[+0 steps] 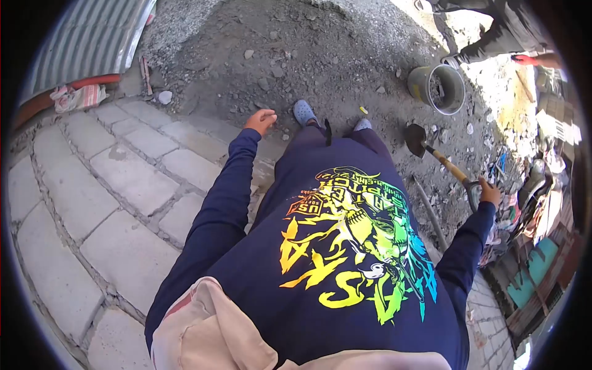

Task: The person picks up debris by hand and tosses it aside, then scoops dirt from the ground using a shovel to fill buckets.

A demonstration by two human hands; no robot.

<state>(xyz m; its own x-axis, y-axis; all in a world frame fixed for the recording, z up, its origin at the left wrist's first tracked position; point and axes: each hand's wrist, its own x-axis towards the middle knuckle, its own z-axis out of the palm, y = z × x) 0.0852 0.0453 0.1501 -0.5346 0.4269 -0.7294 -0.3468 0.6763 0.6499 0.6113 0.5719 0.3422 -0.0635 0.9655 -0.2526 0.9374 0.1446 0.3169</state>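
Note:
On the right, my right hand is closed around the grip end of a shovel with a wooden shaft. The shovel's dark blade points down at the dirt, just right of my feet. My left hand hangs beside my body on the left. Its fingers are loosely bent and nothing shows in them. Beyond the blade stands a bucket with some material visible inside.
Another person's legs and a red-gloved hand are at the upper right. Loose gravel and soil lie ahead. A block wall and corrugated sheet stand left. Heaped debris lies right, near a thin pole.

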